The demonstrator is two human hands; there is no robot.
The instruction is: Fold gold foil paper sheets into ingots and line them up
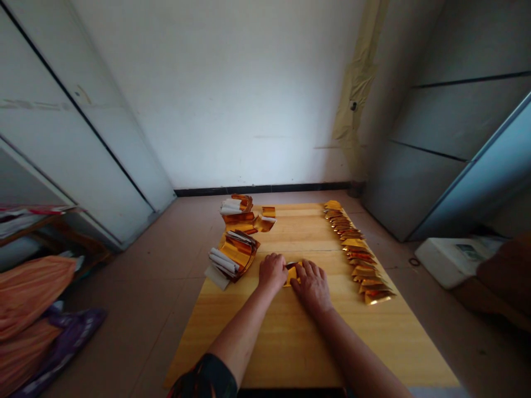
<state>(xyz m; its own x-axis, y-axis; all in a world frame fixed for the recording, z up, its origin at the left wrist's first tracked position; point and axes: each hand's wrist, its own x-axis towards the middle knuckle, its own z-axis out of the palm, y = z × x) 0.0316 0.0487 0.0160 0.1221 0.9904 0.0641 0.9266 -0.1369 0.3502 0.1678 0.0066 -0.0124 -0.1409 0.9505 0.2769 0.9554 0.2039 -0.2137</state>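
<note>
A small sheet of gold foil paper (292, 275) lies on the wooden board between my two hands, with a darker folded edge along its far side. My left hand (272, 272) is closed at the sheet's left edge, its fingers curled and pinching there. On the sheet's right part rests my right hand (312, 281), palm down, fingers spread and thumb on the foil. Part of the sheet is hidden under the fingers. To the left sits a curled stack of gold foil sheets (238, 251) with white backs. Folded gold foil pieces (355, 243) form a long row on the right.
The wooden board (290, 342) stands near a white wall with taped cable. Another pile of foil sheets (238, 213) lies at its far left corner. Orange cloth and a purple bag (62, 337) are on the left, a white box (446, 260) on the right.
</note>
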